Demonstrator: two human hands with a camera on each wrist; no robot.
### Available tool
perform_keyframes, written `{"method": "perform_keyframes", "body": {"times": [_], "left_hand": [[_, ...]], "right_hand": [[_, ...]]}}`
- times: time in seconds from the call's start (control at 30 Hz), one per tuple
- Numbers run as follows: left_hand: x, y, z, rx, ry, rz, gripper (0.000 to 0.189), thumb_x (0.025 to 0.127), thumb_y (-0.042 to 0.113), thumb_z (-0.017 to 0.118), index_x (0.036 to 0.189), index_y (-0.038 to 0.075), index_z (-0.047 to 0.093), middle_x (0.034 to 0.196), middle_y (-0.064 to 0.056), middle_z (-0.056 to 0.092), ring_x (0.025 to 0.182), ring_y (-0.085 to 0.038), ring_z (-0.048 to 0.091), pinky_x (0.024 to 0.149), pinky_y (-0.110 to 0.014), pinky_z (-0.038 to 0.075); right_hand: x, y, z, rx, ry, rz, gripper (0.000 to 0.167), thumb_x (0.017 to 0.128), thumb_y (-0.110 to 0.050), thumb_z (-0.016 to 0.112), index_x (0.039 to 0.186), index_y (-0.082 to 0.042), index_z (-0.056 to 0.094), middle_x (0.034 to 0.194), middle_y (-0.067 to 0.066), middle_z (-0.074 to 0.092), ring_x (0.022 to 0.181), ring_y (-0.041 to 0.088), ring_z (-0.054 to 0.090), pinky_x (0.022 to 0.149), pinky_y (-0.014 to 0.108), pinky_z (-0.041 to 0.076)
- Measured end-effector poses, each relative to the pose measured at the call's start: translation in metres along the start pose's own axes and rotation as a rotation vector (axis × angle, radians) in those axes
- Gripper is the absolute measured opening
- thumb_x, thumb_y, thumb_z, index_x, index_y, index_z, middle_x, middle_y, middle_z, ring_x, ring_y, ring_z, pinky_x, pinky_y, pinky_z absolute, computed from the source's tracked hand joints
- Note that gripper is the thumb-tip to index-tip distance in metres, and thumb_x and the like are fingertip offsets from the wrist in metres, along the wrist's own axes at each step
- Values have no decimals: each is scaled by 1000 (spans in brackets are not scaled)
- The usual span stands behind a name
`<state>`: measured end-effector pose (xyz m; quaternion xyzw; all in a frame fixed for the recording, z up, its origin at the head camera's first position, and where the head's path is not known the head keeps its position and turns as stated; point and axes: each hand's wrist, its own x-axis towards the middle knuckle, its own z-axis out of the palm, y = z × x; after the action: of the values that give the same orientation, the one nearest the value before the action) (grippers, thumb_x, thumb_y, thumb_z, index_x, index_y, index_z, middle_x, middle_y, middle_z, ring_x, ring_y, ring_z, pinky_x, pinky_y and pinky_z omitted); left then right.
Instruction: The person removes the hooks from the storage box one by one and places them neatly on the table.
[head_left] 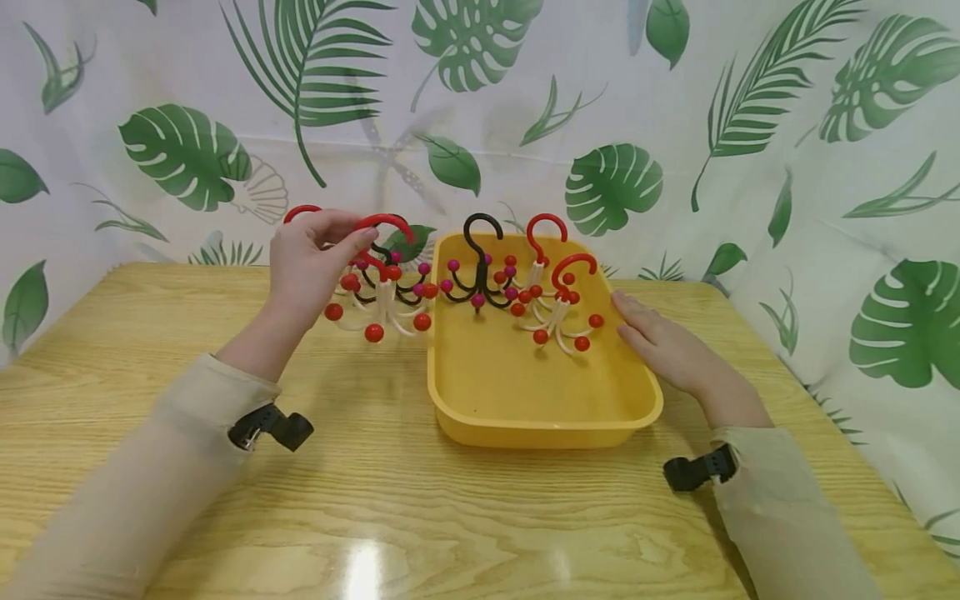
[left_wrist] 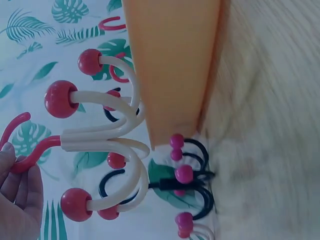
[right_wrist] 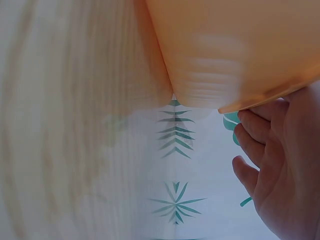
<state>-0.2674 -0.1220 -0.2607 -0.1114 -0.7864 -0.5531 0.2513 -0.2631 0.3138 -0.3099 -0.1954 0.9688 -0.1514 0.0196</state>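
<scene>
My left hand pinches the red hook of a white multi-arm hook hanger with red ball tips, left of the yellow bin. In the left wrist view this hanger has its white arms spread, away from the fingers. My right hand rests on the bin's right rim with fingers fairly straight; in the right wrist view the fingers lie along the rim. Inside the bin are a black hanger with magenta balls and two white hangers with red hooks.
Behind the held hanger, on the table left of the bin, stands another black hanger with magenta balls. A further red hook shows behind the left hand. The wooden table meets a leaf-patterned backdrop.
</scene>
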Motion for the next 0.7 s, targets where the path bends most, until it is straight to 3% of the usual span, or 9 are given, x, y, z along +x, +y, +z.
{"method": "perform_keyframes", "body": {"times": [0.4,0.7], "left_hand": [[-7,-29,-35,101,37,-115,34,87,34,70,110,8,70,96,-4,68,83,-12,60,65,-18,47],[-9,-49,-53,120,43,-142,39,88,36,68,113,7,68,100,-4,67,87,-13,57,68,-16,48]], "right_hand": [[-1,0,-1,11,8,-11,59,104,-37,32,152,-7,15,157,15,13,143,37,11,112,55,11],[0,1,0,21,7,-9,59,104,-37,32,152,-8,15,157,14,13,143,37,11,112,55,11]]}}
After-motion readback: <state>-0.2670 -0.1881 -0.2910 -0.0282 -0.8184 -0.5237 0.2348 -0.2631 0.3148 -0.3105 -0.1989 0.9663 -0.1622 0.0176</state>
